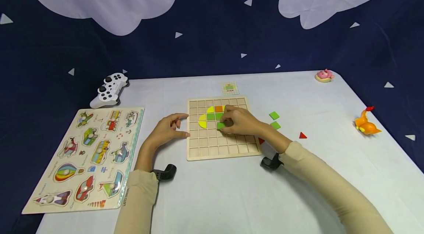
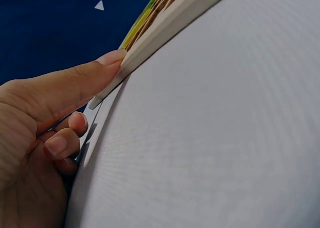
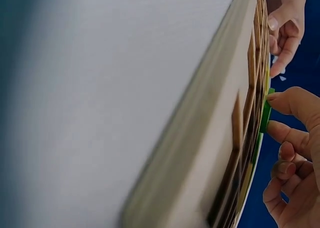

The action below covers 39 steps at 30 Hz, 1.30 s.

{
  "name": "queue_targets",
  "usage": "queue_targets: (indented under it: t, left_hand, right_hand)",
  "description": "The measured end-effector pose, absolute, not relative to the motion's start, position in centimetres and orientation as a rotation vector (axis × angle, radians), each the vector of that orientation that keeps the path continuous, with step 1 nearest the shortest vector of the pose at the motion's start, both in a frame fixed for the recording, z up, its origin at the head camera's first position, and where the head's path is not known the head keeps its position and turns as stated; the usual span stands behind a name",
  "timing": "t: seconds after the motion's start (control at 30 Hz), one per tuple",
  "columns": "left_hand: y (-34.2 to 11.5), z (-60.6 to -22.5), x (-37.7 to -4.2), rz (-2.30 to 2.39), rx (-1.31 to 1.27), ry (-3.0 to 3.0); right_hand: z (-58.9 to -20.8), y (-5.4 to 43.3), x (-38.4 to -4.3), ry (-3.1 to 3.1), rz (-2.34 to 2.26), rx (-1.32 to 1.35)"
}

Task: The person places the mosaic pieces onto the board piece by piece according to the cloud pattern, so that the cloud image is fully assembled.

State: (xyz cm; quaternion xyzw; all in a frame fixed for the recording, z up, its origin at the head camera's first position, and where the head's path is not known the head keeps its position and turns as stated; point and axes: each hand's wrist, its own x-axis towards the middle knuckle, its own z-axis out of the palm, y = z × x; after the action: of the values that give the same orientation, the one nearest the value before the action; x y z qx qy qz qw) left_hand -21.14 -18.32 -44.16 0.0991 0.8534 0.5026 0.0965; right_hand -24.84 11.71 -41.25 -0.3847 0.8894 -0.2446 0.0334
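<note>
A wooden grid board (image 1: pixel 202 153) lies on the table with yellow quarter-round pieces (image 1: pixel 202 121), green squares (image 1: pixel 210 116) and an orange square (image 1: pixel 219 109) set in its cells. My right hand (image 1: pixel 243 120) is over the board and pinches a green square tile (image 3: pixel 266 111) between thumb and index finger, tilted just above the grid. The right hand hides part of the pattern. At the board's left edge my left hand (image 1: pixel 164 131) steadies it, thumb (image 2: pixel 107 63) against the rim and the other fingers loosely bent.
Two green squares (image 1: pixel 274 115) and a red triangle (image 1: pixel 303 135) lie right of the board; another red triangle (image 1: pixel 261 141) is by its edge. Behind it is a pattern card (image 1: pixel 230 88). A vehicle puzzle (image 1: pixel 74 153), white game controller (image 1: pixel 110 90), orange toy (image 1: pixel 367 123) and pink toy (image 1: pixel 324 75) stand around.
</note>
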Motion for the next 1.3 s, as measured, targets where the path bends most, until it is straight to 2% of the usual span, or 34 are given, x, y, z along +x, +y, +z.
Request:
queue_targets:
  t: [0.4, 1.03, 1.3]
  left_hand:
    - [-18.0, -44.3, -21.5, 1.505, 0.334, 2.511]
    - [-18.0, -43.7, -21.4, 1.475, 0.325, 2.52]
    - [-18.3, -44.1, -21.2, 1.484, 0.303, 2.518]
  right_hand:
    - [-41.0, 10.2, -24.8, 2.778, -0.648, -1.198]
    - [-41.0, 9.4, -24.9, 2.701, -0.737, -1.13]
    - [-40.7, 9.3, -24.8, 2.843, -0.597, -1.234]
